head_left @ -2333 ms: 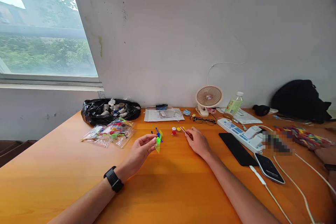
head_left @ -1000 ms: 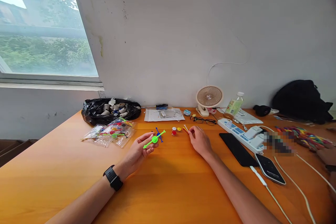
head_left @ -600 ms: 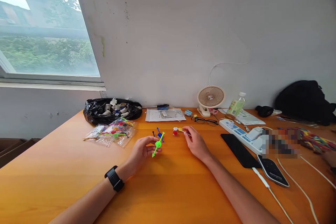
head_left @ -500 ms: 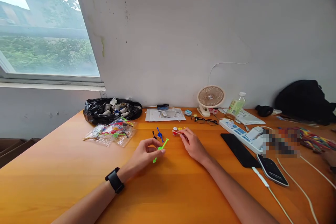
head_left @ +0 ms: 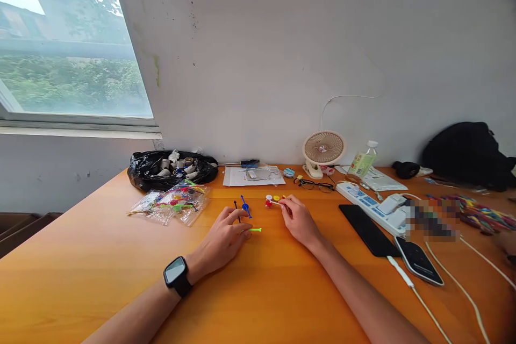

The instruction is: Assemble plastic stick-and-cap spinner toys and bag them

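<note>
My left hand (head_left: pixel 223 237) is low over the table, its fingers closed on a green arrow spinner (head_left: pixel 255 229). Only the tail end of that spinner shows past the fingertips. Just beyond the hand lie a black arrow spinner (head_left: pixel 236 205), partly covered by my fingers, and a blue arrow spinner (head_left: pixel 246 207). My right hand (head_left: pixel 299 220) pinches a thin white arrow (head_left: pixel 276 202) between thumb and finger. Beside its tip are a small white disc (head_left: pixel 269 198), a red piece (head_left: pixel 268 205) and a yellow disc (head_left: pixel 276 198). Part of the white arrow is hidden by the fingers.
Clear bags of coloured pieces (head_left: pixel 173 204) lie at left, before a black plastic bag (head_left: pixel 139 169). Behind stand a fan (head_left: pixel 323 148) and a bottle (head_left: pixel 363 162), with glasses (head_left: pixel 314 185) nearby. At right are a power strip (head_left: pixel 368 207), a black phone (head_left: pixel 367 230) and cables.
My left hand has turned palm down and lowered, and the green spinner in it has swung from upright-slanting to nearly level. My right hand has shifted slightly right, still holding the white arrow.
</note>
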Tool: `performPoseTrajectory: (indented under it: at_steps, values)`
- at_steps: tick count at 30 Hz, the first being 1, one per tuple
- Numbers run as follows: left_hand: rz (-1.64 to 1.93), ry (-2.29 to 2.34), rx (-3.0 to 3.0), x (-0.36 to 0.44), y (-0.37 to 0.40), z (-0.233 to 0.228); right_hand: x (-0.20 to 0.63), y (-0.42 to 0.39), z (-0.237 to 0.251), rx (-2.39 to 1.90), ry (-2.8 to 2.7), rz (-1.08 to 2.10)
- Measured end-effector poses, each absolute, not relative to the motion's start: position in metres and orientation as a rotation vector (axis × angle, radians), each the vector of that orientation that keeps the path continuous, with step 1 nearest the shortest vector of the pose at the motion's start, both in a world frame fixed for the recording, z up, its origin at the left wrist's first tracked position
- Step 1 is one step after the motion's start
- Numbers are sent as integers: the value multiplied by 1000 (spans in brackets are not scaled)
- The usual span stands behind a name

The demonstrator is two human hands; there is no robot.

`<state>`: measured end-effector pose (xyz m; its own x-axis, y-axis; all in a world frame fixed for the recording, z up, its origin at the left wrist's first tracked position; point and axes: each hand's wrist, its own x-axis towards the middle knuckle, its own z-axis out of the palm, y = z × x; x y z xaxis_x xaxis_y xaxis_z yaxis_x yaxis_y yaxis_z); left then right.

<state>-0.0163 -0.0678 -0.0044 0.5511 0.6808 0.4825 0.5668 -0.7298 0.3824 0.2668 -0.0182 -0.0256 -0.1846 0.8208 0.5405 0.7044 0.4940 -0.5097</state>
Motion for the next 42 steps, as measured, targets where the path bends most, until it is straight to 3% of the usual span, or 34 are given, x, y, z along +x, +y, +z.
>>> performPoseTrajectory:
  at_steps: [7, 16, 26, 42]
  values:
    - [971, 1297, 2624, -23, -57, -4, 264, -20, -25, -1268, -1984, 199]
    - [873, 1382, 2548, -19, -60, -4, 276, -23, -6, -1475, -1825, -61]
    - [879, 1295, 2475, -12, -69, -2, 266, -12, -27, -1160, -1834, 251]
    - [927, 1053, 2456, -10, -70, -9, 262, -15, -22, -1204, -1902, 266]
